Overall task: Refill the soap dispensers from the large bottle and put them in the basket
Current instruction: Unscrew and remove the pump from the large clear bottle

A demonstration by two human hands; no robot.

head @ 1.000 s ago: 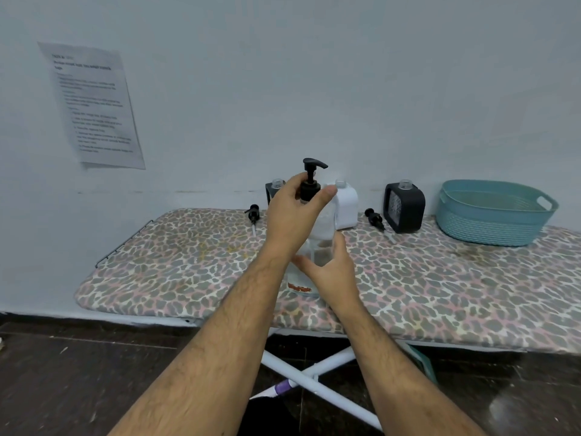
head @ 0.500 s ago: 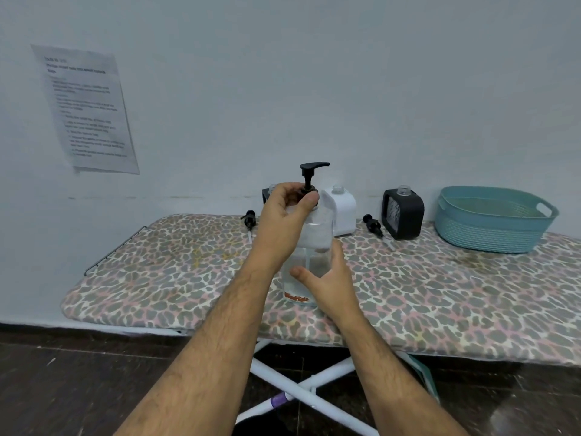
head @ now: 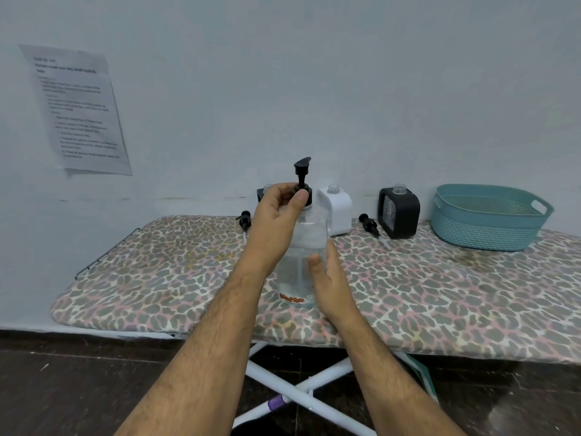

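A large clear bottle (head: 303,247) with a black pump top (head: 302,174) stands on the ironing board (head: 157,272). My left hand (head: 276,221) pinches the black collar of the pump at the bottle's neck. My right hand (head: 330,284) grips the lower body of the bottle. Behind stand a white dispenser (head: 336,210) and a black dispenser (head: 399,212), both without pumps. A third dark dispenser (head: 262,193) is mostly hidden behind my left hand. Two loose black pumps (head: 244,219) (head: 369,225) lie on the board. A teal basket (head: 487,215) sits at the right.
The board has a leopard-print cover and stands against a white wall. A printed sheet (head: 78,111) is taped to the wall at the left. White crossed legs (head: 298,391) show under the board above a dark floor.
My left hand has slid down from the pump stem to the collar. The pump spout has turned from pointing right to pointing away. The right hand stays on the bottle.
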